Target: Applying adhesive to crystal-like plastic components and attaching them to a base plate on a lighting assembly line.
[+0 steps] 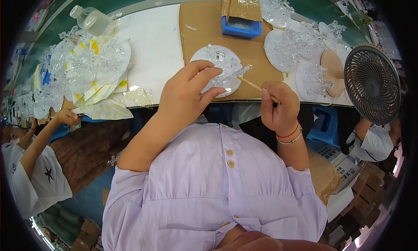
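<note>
Two bare hands work at one white disc [200, 55], which lies on a brown cardboard sheet [196, 26] on the desk [152, 42], straight in front of the person, probably so both hands reach it easily. Clear plastic pieces [227, 79] sit on the disc. The left hand [191, 86] comes over the disc's left side, thumb and fingers curved around the clear pieces with a gap between them, perhaps to steady them; whether this grip pinches a piece, I cannot tell. To the right of the disc, the right hand [279, 106] has a narrow grip, thumb and fingers closed on a thin wooden stick [250, 83]. It is held rather like a pencil, likely for fine control, with its tip at the clear pieces. Beyond the disc stands a blue box [241, 31] with a cardboard flap [248, 5] over it, seemingly within easy reach. Right of the disc lie more discs with clear pieces [278, 50], then a dark fan [372, 83]. Left of it, a heap of clear pieces [98, 59] rests with yellow-marked paper [104, 96], perhaps set aside to leave working room.
</note>
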Available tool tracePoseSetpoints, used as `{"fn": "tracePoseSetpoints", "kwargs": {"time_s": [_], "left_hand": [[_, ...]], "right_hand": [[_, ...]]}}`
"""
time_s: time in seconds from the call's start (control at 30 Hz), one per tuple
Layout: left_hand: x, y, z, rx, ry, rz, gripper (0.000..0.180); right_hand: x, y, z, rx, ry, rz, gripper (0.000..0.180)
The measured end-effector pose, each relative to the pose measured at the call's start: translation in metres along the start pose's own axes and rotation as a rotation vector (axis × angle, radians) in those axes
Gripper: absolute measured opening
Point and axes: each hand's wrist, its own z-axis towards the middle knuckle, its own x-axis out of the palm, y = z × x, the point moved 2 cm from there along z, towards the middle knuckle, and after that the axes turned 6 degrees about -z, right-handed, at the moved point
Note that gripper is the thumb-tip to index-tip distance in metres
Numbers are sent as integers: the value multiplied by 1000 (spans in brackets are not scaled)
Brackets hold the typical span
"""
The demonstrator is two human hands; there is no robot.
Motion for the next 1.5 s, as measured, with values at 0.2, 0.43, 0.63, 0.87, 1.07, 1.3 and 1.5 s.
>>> {"fn": "tracePoseSetpoints", "kwargs": {"time_s": [0.2,0.43,0.63,0.87,1.07,1.3,1.5], "left_hand": [[3,1,-3,15,-41,4,34],[3,4,0,-32,-85,2,35],[6,14,3,-32,-162,20,35],[4,17,3,48,-148,53,47],[-12,22,3,53,-99,88,55],[-9,28,0,92,-54,100,49],[-3,30,2,81,-78,97,46]], "right_hand": [[-3,-4,2,-7,-11,-21,10],[3,-10,9,-13,-29,-6,11],[9,-16,19,-39,0,-32,12],[12,-17,22,-25,34,-57,12],[12,-15,24,-28,1,34,11],[9,-15,18,-21,35,-24,11],[-14,-12,24,38,-167,-51,6]]}}
